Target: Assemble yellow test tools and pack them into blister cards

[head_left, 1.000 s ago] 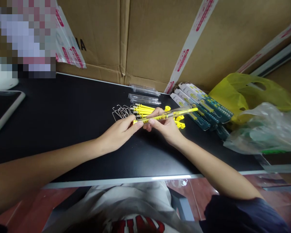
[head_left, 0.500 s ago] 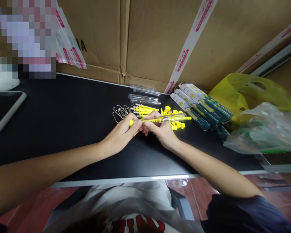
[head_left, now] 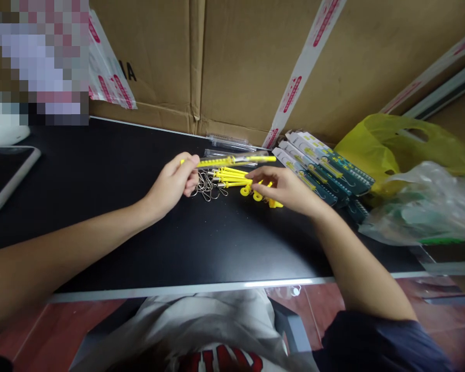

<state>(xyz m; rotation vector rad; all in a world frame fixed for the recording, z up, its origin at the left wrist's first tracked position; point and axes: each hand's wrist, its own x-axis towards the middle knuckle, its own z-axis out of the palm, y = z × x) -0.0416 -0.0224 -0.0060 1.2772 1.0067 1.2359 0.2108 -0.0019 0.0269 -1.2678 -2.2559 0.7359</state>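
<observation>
Two hands in view, both the person's own. Left hand [head_left: 176, 175] is grasping one clear tube [head_left: 217, 161] with yellow parts inside, pinching it near its left end; the tube is hanging above the bench [head_left: 201, 248], roughly level, its free end pointing right. Right hand [head_left: 289, 190] is sitting low over the yellow pile, fingers bending down among the pieces; cannot tell whether it is gripping one or only touching. Under and beside it, yellow rods [head_left: 232, 177] are lying in a fan, at least four showing, exact count not readable from the overlap. Two yellow rings [head_left: 245, 191] are showing clearly near the right fingertips, and more yellow bits are lying partly under that hand. Metal hooks [head_left: 207, 188] are bunching at the rods' left ends, several, tangling too much to count. At least two spare clear tubes [head_left: 232, 142] are lying at the back edge. Printed boxes [head_left: 306, 163] are stacking up right of the pile, at least three showing. Two bags are resting farther right: one yellow bag [head_left: 366, 139], one clear bag [head_left: 414, 206]. One white-edged device [head_left: 8, 178] is lying far left. Brown cardboard [head_left: 236, 62] is standing behind everything.
</observation>
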